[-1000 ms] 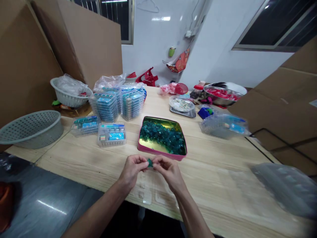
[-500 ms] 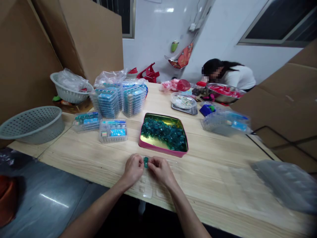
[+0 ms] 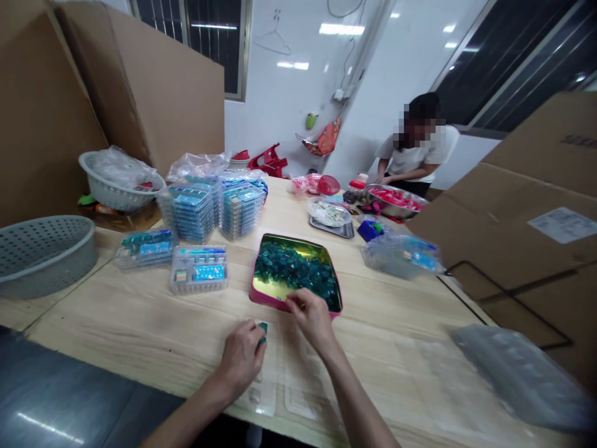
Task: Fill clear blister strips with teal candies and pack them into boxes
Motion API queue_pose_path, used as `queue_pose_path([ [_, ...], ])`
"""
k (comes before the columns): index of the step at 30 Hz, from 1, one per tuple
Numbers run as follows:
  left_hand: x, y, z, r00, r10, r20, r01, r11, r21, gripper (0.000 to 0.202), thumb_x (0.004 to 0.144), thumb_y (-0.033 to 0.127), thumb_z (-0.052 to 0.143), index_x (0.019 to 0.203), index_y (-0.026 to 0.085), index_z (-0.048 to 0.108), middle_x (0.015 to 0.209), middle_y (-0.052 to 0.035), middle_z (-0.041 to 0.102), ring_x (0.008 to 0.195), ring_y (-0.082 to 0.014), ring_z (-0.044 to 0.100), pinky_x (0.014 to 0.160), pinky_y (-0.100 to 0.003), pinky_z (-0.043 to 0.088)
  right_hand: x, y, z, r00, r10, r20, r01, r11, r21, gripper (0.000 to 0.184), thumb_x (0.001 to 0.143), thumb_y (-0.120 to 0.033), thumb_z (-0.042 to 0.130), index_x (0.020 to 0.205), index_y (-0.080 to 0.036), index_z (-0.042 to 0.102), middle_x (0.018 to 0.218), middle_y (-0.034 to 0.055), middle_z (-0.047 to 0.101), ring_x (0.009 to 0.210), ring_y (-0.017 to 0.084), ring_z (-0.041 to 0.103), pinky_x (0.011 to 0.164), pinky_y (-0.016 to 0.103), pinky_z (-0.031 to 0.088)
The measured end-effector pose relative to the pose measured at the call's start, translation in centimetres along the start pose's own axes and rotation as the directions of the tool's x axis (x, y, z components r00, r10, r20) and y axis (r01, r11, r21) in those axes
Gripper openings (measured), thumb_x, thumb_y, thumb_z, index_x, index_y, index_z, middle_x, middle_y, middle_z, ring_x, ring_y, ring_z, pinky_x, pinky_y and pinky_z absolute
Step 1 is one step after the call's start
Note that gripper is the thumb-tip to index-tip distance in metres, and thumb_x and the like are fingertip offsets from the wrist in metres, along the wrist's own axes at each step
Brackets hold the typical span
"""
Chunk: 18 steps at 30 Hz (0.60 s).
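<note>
Only blurred, unreadable print (image 3: 579,140) on the right-hand cardboard (image 3: 508,193)

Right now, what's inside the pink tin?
A heap of green pieces, with gold floor showing at near left. What's under them is hidden; the right hand also covers some near edge of the tin.

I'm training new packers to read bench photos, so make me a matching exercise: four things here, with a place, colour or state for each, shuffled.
1. Left hand
2. Right hand
3. Tin
4. Large grey basket

A. Pink outside, gold inside
B. At the picture's left edge
C. Holding a green piece
D. Fingers at the near rim, on the side towards the wearer

Pairs: 1-C, 2-D, 3-A, 4-B
</note>
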<state>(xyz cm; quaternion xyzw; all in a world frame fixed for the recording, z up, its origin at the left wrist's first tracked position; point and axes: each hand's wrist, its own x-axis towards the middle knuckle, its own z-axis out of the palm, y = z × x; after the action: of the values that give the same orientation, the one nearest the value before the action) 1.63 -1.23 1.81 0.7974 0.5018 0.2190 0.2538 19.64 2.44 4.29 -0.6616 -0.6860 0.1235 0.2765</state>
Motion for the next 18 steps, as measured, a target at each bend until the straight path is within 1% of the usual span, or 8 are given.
queue_pose_path([
  [1,0.0,0.0,0.1,1.000,-0.013,0.019,0.012,1.000,0.007,0.017,0.079,0.012,0.046,0.076,0.018,0.061,0.082,-0.0065,0.061,0.079,-0.0202,0.057,0.070,-0.029,0.040,1.3,0.4,-0.3,0.999,0.023,0.043,-0.017,0.990,-0.143,0.019,0.082,-0.019,0.051,0.083,-0.019,0.070,0.081,0.0064,0.070,0.075,0.019,0.064,0.065,0.025,0.043],
  [3,0.0,0.0,0.2,0.999,-0.040,0.031,0.040,0.999,0.007,0.018,0.078,0.010,0.046,0.074,0.017,0.062,0.079,-0.0059,0.060,0.077,-0.0196,0.057,0.069,-0.028,0.039,3.9,1.0,-0.5,0.985,0.069,0.159,-0.002,0.921,-0.389,0.022,0.082,-0.015,0.051,0.091,-0.020,0.071,0.089,0.0085,0.072,0.084,0.021,0.066,0.067,0.025,0.043],
  [5,0.1,-0.1,0.3,0.998,-0.052,0.026,0.052,0.999,-0.001,0.017,0.078,0.011,0.047,0.075,0.017,0.062,0.079,-0.0056,0.060,0.078,-0.0196,0.057,0.069,-0.028,0.038,5.9,1.2,-0.2,0.963,0.075,0.258,0.065,0.867,-0.495,0.025,0.079,-0.010,0.051,0.093,-0.018,0.071,0.093,0.0120,0.072,0.088,0.023,0.066,0.068,0.026,0.043],
  [8,0.1,-0.4,0.4,0.998,-0.056,0.025,0.056,0.998,-0.023,0.016,0.077,0.011,0.048,0.076,0.017,0.064,0.078,-0.0054,0.060,0.077,-0.0194,0.057,0.069,-0.028,0.039,7.5,1.0,0.5,0.936,0.025,0.350,0.165,0.850,-0.500,0.023,0.076,-0.006,0.053,0.085,-0.015,0.071,0.091,0.0151,0.071,0.088,0.024,0.066,0.069,0.027,0.042],
  [11,0.1,-0.7,0.4,0.998,-0.059,0.027,0.061,0.996,-0.060,0.015,0.075,0.011,0.051,0.077,0.016,0.064,0.078,-0.0053,0.060,0.075,-0.0188,0.056,0.068,-0.028,0.040,7.7,1.0,0.5,0.912,-0.016,0.409,0.235,0.838,-0.492,0.020,0.078,-0.007,0.051,0.080,-0.014,0.070,0.088,0.0154,0.071,0.088,0.025,0.065,0.068,0.027,0.042],
  [14,0.1,-1.0,0.2,0.997,-0.071,-0.005,0.070,0.989,-0.133,0.014,0.073,0.014,0.054,0.082,0.016,0.065,0.080,-0.0054,0.061,0.074,-0.0181,0.056,0.067,-0.027,0.041,7.3,1.7,-0.2,0.912,-0.036,0.409,0.249,0.841,-0.481,0.022,0.077,-0.005,0.050,0.081,-0.015,0.068,0.091,0.0138,0.069,0.086,0.023,0.065,0.065,0.025,0.040],
  [17,0.3,-1.0,-0.2,0.992,-0.077,-0.100,0.056,0.978,-0.199,0.012,0.074,0.015,0.054,0.081,0.017,0.064,0.080,-0.0046,0.060,0.074,-0.0172,0.056,0.067,-0.027,0.042,6.6,2.7,-1.3,0.930,-0.045,0.366,0.229,0.848,-0.478,0.025,0.077,-0.002,0.046,0.083,-0.015,0.066,0.098,0.0116,0.065,0.081,0.018,0.063,0.063,0.023,0.038],
  [18,0.4,-0.9,-0.5,0.987,-0.075,-0.139,0.043,0.975,-0.219,0.011,0.074,0.015,0.053,0.078,0.017,0.063,0.078,-0.0044,0.060,0.073,-0.0170,0.055,0.067,-0.027,0.042,6.2,2.9,-1.7,0.940,-0.062,0.336,0.214,0.875,-0.435,0.024,0.077,-0.002,0.045,0.082,-0.015,0.065,0.098,0.0106,0.063,0.080,0.017,0.062,0.063,0.023,0.038],
])
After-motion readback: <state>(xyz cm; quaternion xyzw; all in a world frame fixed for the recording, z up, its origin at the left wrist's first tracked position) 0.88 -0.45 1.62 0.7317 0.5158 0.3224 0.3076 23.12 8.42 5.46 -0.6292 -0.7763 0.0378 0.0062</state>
